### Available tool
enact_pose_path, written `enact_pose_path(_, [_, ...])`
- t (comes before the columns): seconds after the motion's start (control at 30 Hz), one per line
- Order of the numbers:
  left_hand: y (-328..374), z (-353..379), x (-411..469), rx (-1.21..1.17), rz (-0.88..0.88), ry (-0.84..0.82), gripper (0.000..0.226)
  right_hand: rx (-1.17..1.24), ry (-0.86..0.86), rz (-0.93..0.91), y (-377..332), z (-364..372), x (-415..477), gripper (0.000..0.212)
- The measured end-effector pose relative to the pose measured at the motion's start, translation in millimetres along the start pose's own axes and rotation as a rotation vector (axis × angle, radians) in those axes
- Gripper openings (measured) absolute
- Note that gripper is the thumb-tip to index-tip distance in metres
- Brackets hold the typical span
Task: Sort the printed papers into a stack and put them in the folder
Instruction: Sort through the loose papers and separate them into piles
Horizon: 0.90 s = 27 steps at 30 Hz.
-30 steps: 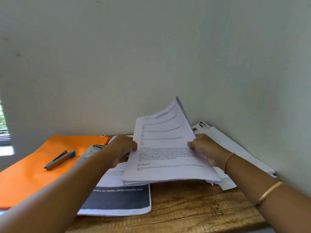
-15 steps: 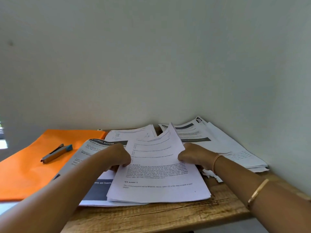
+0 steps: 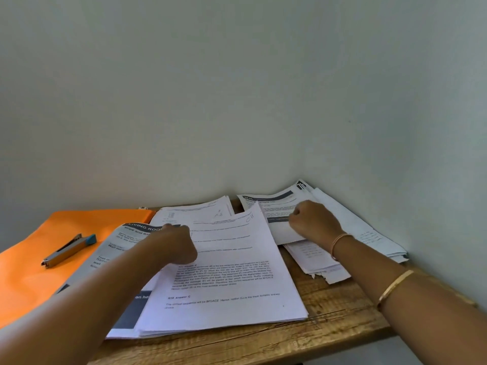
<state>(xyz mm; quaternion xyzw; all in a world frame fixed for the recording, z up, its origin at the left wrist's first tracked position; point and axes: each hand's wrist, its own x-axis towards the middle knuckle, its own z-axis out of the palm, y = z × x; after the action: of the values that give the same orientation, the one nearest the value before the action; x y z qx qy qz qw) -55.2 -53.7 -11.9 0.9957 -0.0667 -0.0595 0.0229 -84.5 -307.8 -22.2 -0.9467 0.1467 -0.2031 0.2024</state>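
A stack of printed papers (image 3: 232,280) lies flat on the wooden table (image 3: 329,322), with its top right corner curling up. My left hand (image 3: 176,243) has its fingers curled at the stack's left edge. My right hand (image 3: 313,222) is to the right of the stack, where it pinches a sheet with a dark banner (image 3: 274,209) on top of a loose pile of papers (image 3: 369,238) in the corner. The orange folder (image 3: 31,272) lies closed at the left. A dark-headed printed sheet (image 3: 123,241) lies partly under the stack, and more sheets (image 3: 195,212) lie behind it.
An orange and blue stapler (image 3: 68,250) rests on the folder. Walls close off the table at the back and at the right. The table's front edge runs just below the stack, and torn paper edges stick out at the front of the right pile.
The stack, held tilted up in both hands, has come down flat on the table. My right hand has let go of it and moved right onto the corner pile.
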Motion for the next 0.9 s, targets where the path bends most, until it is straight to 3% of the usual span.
enact_pose_path(0.17, [37,-6,5,-0.062,0.133,0.134,0.054,0.084,-0.069,0.083,41,-3,33,0.024])
enact_pose_path(0.27, [68,-7,9,-0.146,0.250,0.184,0.048,0.037,-0.134,0.164,60,-1,52,0.011])
enact_pose_path(0.43, [115,-3,18,-0.179,0.339,0.049,0.066,-0.012,-0.263,0.244,80,6,63,0.046])
enact_pose_path(0.53, [126,0,25,-0.201,0.283,-0.103,0.080,0.029,-0.227,0.254,85,5,67,0.046])
enact_pose_path(0.77, [142,-2,25,0.089,0.328,-0.007,0.085,0.279,-0.095,0.281,88,-4,71,0.015])
enact_pose_path(0.9, [144,0,26,0.147,0.341,0.014,0.082,0.488,-0.062,0.391,86,-6,76,0.032])
